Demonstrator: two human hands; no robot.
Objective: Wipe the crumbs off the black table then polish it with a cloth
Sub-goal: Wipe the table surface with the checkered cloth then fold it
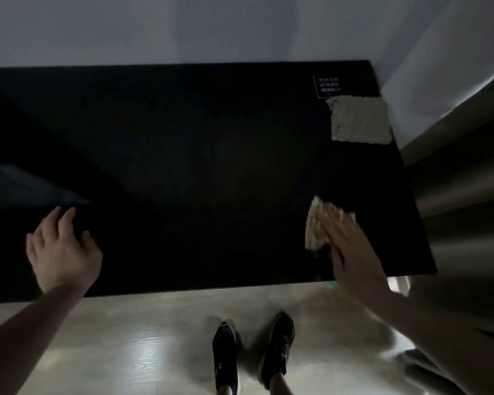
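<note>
The black table (200, 166) fills the middle of the head view, dark and dim. My right hand (351, 252) lies flat on a beige waffle-textured cloth (320, 220) near the table's front right corner, pressing it onto the surface; the hand is blurred. My left hand (60, 246) rests on the table near the front left, fingers spread, holding nothing. A second folded beige cloth (360, 119) lies by itself at the far right edge. No crumbs can be made out on the dark top.
A small black sign with white text (328, 86) stands at the back right corner. A white wall runs behind the table. A curtain (462, 195) hangs at the right. My black shoes (251, 354) stand on a pale wooden floor.
</note>
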